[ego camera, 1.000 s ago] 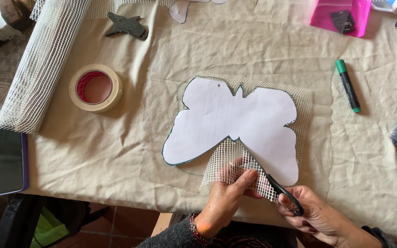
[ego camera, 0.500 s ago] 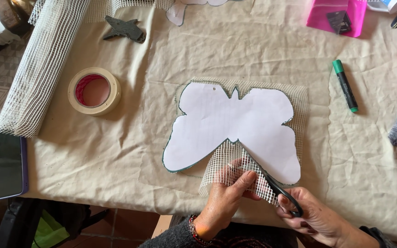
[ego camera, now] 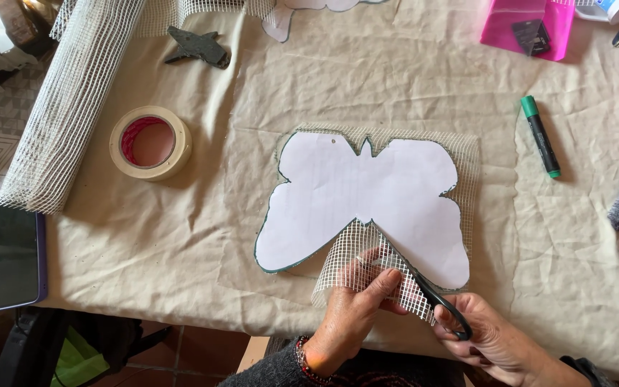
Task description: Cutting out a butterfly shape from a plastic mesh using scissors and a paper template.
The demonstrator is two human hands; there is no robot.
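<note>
Head view: with the left hand (ego camera: 352, 308) pinching the loose mesh flap (ego camera: 356, 261) taut, the right hand (ego camera: 492, 340), gripping black scissors (ego camera: 435, 301), should hug the paper butterfly (ego camera: 367, 204) outline.

The left hand (ego camera: 356, 304) pinches white mesh (ego camera: 356, 261) while the right hand (ego camera: 492, 337) holds scissors (ego camera: 435, 297).

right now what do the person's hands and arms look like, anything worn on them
Both hands are bare, without gloves. The left hand has a ring on one finger and a beaded bracelet in dark red at the wrist, above a dark grey knitted sleeve. The right hand ends in a dark cuff at the frame's edge.
</note>
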